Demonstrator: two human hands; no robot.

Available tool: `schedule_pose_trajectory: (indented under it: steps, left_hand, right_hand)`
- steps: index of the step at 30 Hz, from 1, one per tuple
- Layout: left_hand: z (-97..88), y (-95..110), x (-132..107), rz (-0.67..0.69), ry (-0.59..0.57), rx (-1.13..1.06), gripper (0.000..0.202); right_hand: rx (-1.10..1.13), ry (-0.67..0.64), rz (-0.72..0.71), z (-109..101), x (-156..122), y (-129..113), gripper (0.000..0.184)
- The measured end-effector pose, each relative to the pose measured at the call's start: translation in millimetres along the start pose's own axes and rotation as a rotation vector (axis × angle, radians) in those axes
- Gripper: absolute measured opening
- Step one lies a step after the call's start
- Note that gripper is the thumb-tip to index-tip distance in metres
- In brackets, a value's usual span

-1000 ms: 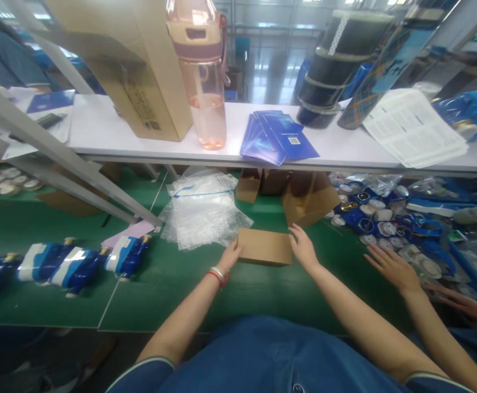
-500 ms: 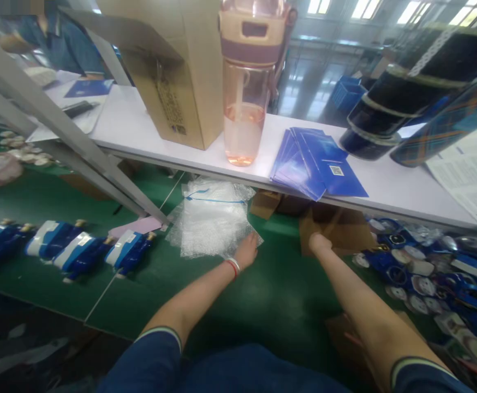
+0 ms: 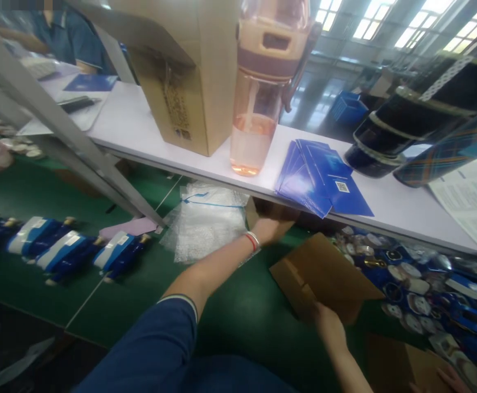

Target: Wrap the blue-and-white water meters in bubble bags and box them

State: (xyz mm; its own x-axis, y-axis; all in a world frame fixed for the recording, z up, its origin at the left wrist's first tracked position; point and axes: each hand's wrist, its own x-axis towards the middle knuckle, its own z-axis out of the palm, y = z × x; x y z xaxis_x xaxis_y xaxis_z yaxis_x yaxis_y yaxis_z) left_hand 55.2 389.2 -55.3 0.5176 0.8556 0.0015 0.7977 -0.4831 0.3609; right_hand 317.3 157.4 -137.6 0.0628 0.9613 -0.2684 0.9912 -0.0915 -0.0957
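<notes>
My right hand (image 3: 332,328) grips the lower edge of a brown cardboard box (image 3: 324,273), which is tilted above the green work surface. My left hand (image 3: 268,231), with a red and a pale band at the wrist, reaches under the shelf to a smaller cardboard box (image 3: 254,212). Its fingers are blurred and partly hidden against the brown card, so their grip is unclear. Left of that hand lies a stack of clear bubble bags (image 3: 206,226) with a blue strip, partly under my forearm.
On the white shelf (image 3: 119,123) stand a tall carton (image 3: 218,93), a pink bottle (image 3: 252,125), blue leaflets (image 3: 324,180) and dark cylinders (image 3: 381,136). Blue-and-white packages (image 3: 115,254) lie left, blue and clear parts (image 3: 414,289) right. Another person's hand (image 3: 451,376) touches cardboard (image 3: 398,360) lower right.
My right hand has drawn the cardboard box from under the shelf toward me. My left hand has moved from the bubble bags forward and right to the smaller box.
</notes>
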Motion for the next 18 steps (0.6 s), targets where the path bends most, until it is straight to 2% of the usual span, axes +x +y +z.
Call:
schedule_pose_trajectory:
  steps: [3, 6, 8, 9, 11, 13, 16, 18]
  left_hand:
    - [25.3, 68, -55, 0.022, -0.061, -0.033, 0.021]
    - [56.6, 127, -93, -0.005, -0.129, -0.120, 0.019]
    - [74.4, 149, -108, -0.061, -0.204, -0.223, 0.023]
    - [81.0, 153, -115, -0.095, -0.229, -0.284, 0.028]
    - [88.5, 147, -134, -0.125, -0.206, -0.405, 0.046]
    - [88.2, 124, -163, -0.066, -0.081, -0.497, 0.059]
    - [74.4, 62, -229, 0.045, 0.168, -0.530, 0.044]
    - [57.9, 6, -286, -0.030, 0.289, -0.494, 0.036]
  right_hand:
    - [-0.001, -0.030, -0.043, 17, -46, 15, 0.044]
    - [-0.013, -0.029, -0.022, 19, -74, 32, 0.036]
    - [-0.011, -0.011, -0.027, 16, -84, 41, 0.030]
    - [-0.010, 0.004, -0.040, 16, -87, 45, 0.029]
    - [-0.010, 0.051, -0.072, 16, -92, 49, 0.031]
    - [-0.009, 0.115, -0.093, 19, -97, 44, 0.038]
    - [0.050, 0.280, -0.100, 20, -106, 16, 0.051]
    - [0.140, 0.427, -0.088, 18, -116, -19, 0.058]
